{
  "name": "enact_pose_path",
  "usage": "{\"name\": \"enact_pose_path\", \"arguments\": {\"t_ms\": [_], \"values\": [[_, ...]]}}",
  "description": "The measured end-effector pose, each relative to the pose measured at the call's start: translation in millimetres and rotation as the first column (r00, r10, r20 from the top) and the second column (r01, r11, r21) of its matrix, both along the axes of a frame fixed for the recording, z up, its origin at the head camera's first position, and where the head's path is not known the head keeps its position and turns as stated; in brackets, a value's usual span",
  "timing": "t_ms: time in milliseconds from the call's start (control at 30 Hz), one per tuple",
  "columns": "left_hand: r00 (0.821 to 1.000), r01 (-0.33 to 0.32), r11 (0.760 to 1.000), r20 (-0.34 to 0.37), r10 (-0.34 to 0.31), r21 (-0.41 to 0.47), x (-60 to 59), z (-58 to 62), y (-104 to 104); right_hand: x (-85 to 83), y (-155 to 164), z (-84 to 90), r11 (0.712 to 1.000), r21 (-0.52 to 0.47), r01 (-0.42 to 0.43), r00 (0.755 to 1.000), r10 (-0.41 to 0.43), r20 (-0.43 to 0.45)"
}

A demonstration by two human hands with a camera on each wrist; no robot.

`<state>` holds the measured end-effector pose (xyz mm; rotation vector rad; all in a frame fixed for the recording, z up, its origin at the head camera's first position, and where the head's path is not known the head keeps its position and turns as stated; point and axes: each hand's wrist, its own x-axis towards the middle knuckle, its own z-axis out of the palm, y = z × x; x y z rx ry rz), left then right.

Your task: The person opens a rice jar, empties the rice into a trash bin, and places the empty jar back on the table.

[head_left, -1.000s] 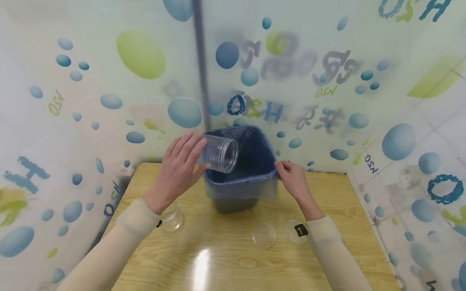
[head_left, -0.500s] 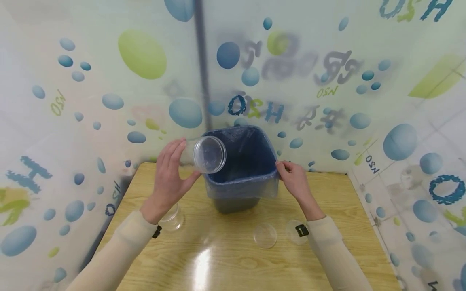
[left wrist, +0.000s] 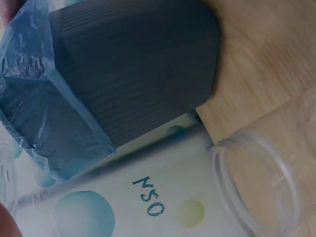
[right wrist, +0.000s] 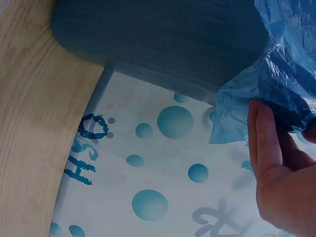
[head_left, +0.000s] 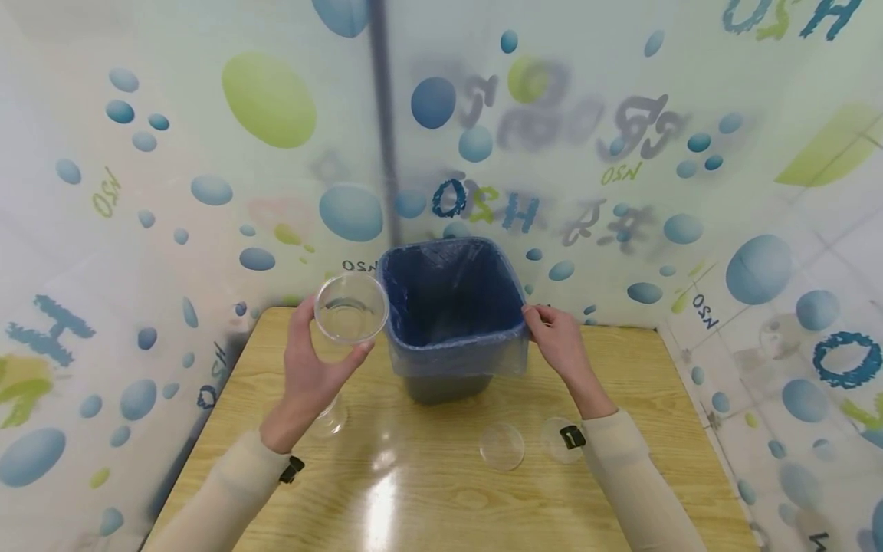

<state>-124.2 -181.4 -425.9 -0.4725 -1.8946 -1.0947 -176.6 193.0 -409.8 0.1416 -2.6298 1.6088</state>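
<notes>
My left hand (head_left: 326, 342) holds a clear plastic cup (head_left: 350, 310) just left of the bin, its mouth turned up toward me. The dark grey bin (head_left: 441, 383) is lined with a blue bag (head_left: 451, 284) and stands at the back of the wooden table (head_left: 441, 498). My right hand (head_left: 538, 316) pinches the bag at the bin's right rim. In the right wrist view, fingers (right wrist: 266, 143) lie against the blue bag (right wrist: 286, 69) beside the bin wall (right wrist: 163, 34). The left wrist view shows the bin wall (left wrist: 138, 69) and the bag (left wrist: 39, 118).
A second clear cup (head_left: 328, 418) stands on the table under my left wrist; its rim (left wrist: 256, 190) shows in the left wrist view. Two clear lids (head_left: 501, 447) (head_left: 556, 438) lie near the right forearm. Patterned walls (head_left: 138, 192) close in on three sides.
My left hand has drawn the cup back from over the bin's mouth to its left and turned it from tipped sideways to mouth up. The right hand has stayed on the rim.
</notes>
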Motion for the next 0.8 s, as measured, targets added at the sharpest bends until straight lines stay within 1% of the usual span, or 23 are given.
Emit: {"name": "enact_pose_path", "arguments": {"t_ms": [133, 200, 267, 367, 400, 433, 467, 533, 567, 633, 700, 767, 800], "values": [[0.997, 0.007, 0.997, 0.075, -0.012, 0.071, 12.9, -9.9, 2, -0.4, 0, -0.4, 1.0, 0.002, -0.004, 1.0, 0.004, -0.007], [0.995, 0.026, 0.995, 0.096, -0.035, 0.092, 22.2, -10.9, 5, -0.6, 0, -0.5, 1.0, 0.003, -0.005, 1.0, 0.005, -0.01], [0.992, 0.063, 0.991, 0.101, -0.075, 0.119, 31.8, -8.6, 10, -0.7, 0, -0.4, 1.0, -0.001, -0.004, 1.0, 0.004, -0.011], [0.988, 0.124, 0.981, 0.077, -0.136, 0.148, 42.8, -7.3, 13, -0.9, 0, -0.6, 1.0, -0.005, -0.004, 1.0, 0.004, -0.009], [0.986, 0.138, 0.979, 0.068, -0.15, 0.149, 45.5, -8.6, 13, -0.9, 0, -0.6, 1.0, -0.006, -0.004, 1.0, 0.004, -0.008], [0.985, 0.15, 0.978, 0.062, -0.16, 0.145, 47.2, -12.3, 12, -0.9, 0, -0.7, 1.0, -0.006, -0.003, 1.0, 0.003, -0.008], [0.985, 0.156, 0.978, 0.057, -0.165, 0.138, 48.1, -18.2, 11, -1.0, 0, -0.7, 1.0, -0.003, -0.003, 1.0, 0.003, -0.011], [0.985, 0.155, 0.981, 0.063, -0.163, 0.114, 49.0, -34.0, 7, -1.1, 0, -0.8, 1.0, 0.006, -0.001, 1.0, 0.001, -0.021], [0.985, 0.146, 0.985, 0.076, -0.154, 0.096, 50.4, -43.1, 5, -1.2, 0, -0.8, 1.0, 0.011, 0.002, 1.0, -0.002, -0.027], [0.981, 0.142, 0.987, 0.125, -0.15, 0.07, 54.4, -62.7, 2, -1.2, 0, -0.8, 1.0, 0.018, 0.006, 0.999, -0.006, -0.036], [0.971, 0.144, 0.988, 0.187, -0.152, 0.053, 60.4, -81.0, 2, -1.2, 1, -0.9, 1.0, 0.018, 0.007, 0.999, -0.007, -0.036], [0.955, 0.15, 0.988, 0.255, -0.154, 0.036, 68.3, -95.2, 3, -1.0, 1, -1.0, 1.0, 0.015, 0.006, 1.0, -0.006, -0.03], [0.944, 0.162, 0.986, 0.286, -0.165, 0.037, 71.5, -101.0, 4, -0.9, 1, -0.9, 1.0, 0.012, 0.004, 1.0, -0.003, -0.026]]}}
